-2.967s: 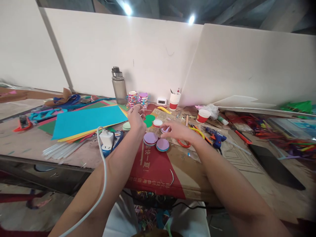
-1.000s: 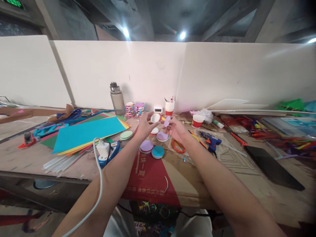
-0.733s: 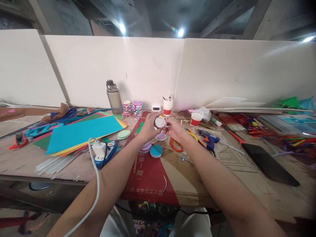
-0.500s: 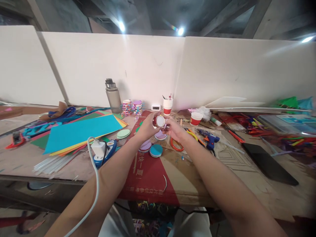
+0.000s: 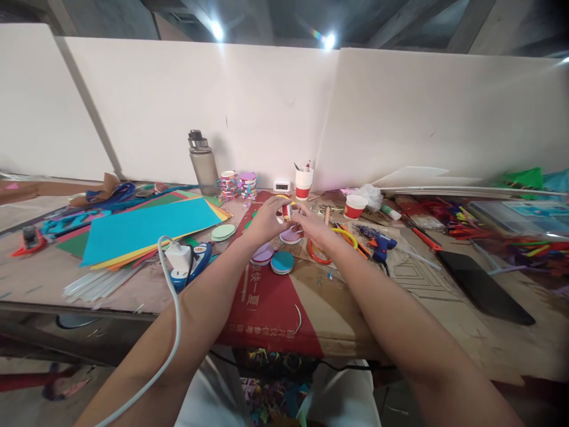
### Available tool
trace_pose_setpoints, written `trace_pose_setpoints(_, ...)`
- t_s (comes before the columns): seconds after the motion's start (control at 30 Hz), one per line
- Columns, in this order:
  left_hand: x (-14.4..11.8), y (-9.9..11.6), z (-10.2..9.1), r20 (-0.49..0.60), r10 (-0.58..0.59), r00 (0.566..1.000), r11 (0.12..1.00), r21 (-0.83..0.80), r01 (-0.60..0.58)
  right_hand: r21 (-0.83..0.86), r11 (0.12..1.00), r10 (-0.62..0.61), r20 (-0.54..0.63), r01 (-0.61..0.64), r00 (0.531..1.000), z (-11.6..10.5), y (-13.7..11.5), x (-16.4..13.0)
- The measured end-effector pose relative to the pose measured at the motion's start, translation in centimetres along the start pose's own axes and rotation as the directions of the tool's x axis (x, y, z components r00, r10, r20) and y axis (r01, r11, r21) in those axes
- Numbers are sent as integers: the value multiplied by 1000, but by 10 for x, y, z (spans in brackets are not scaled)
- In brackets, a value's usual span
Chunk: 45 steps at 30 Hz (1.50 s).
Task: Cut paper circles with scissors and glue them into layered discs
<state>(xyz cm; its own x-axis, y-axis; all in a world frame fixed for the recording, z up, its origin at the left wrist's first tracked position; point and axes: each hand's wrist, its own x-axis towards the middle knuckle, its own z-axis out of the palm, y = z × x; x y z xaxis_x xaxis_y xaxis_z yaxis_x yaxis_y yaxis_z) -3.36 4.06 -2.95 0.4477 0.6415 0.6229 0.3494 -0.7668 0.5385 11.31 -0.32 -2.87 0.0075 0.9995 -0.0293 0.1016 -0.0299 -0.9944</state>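
A small red-and-white paper cup piece (image 5: 287, 212) is held above the table between my two hands. My left hand (image 5: 268, 221) has its fingers closed around its left side. From the right, the fingertips of my right hand (image 5: 310, 225) pinch it, partly hiding it. Below and near my hands lie round discs: a purple one (image 5: 291, 235), another purple one (image 5: 262, 254) and a blue one (image 5: 282, 262). Pale green discs (image 5: 223, 232) are stacked farther left. Two decorated stacks, one white-topped (image 5: 228, 185) and one purple-topped (image 5: 248, 185), stand behind.
Coloured sheets (image 5: 151, 231), a white-corded power strip (image 5: 194, 265) and clear glue sticks (image 5: 100, 281) are at left. On the right are scissors (image 5: 320, 252), a blue glue gun (image 5: 377, 243), a paper cup (image 5: 355, 206) and a black phone (image 5: 484, 286). A bottle (image 5: 203, 166) stands behind.
The cup piece has turned: its white round face pointed towards me before, and now its red-and-white side shows. My hands stay at about the same place; the view has tilted slightly down.
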Motion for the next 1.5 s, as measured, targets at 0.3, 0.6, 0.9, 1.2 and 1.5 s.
trace_pose_setpoints(0.3, -1, -8, -1, 40, -76, 996, 988, -133, 81, 303, 952, -70, 110, 34, 991, -4, 11, 2)
trace_pose_setpoints(0.6, 2, -15, -5, -42, -114, 993, 929, -358, 92, 434, 900, -1, 72, -31, 997, -13, -4, 1)
trace_pose_setpoints(0.9, 0, -11, -5, 55, -83, 995, 947, -307, 96, 309, 949, -96, 107, 59, 990, -8, 6, 4)
trace_pose_setpoints(1.2, 0, -10, -6, 131, -71, 989, 921, -372, 116, 349, 935, -101, 89, 65, 991, -10, 4, 4)
trace_pose_setpoints(1.5, 3, -7, -10, 63, -112, 992, 898, -420, 128, 463, 886, -54, 164, -28, 985, -16, -5, 4)
